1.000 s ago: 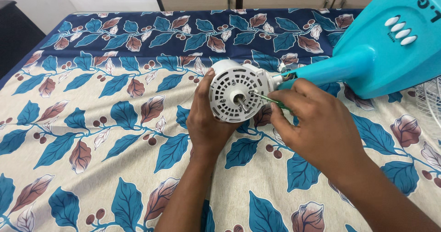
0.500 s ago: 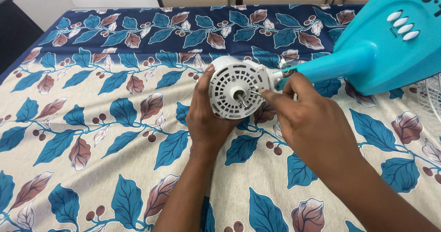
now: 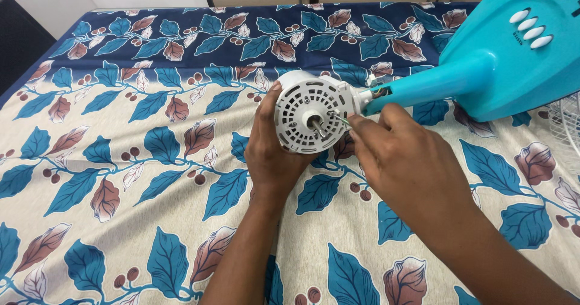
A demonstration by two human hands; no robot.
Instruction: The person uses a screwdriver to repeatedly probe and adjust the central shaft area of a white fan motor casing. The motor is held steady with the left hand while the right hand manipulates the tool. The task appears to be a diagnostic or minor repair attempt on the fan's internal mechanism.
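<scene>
Evidently, in the head view, the step in hand was fine work at the face of the white fan motor housing (image 3: pixel 311 113), which sat just above the middle of the frame, joined at its right to the turquoise fan body (image 3: pixel 483 69) that ran off the upper right corner. The left hand (image 3: pixel 272 151) was wrapped around the housing's left and lower side, gripping it steady with the shaft facing the camera. The right hand (image 3: pixel 411 160) was closed in a pinch, its fingertips (image 3: pixel 355 124) on a thin green wire or tool (too small to tell which) beside the shaft.

By my judgement the next move called for a small, precise motion of the right fingertips while the left kept the housing from turning.

For room, the leaf-patterned bedsheet (image 3: pixel 121 160) lay open across the left and lower frame. At the right edge a white wire grille (image 3: pixel 571 124) sat near the right forearm, and the turquoise body crowded the upper right.
</scene>
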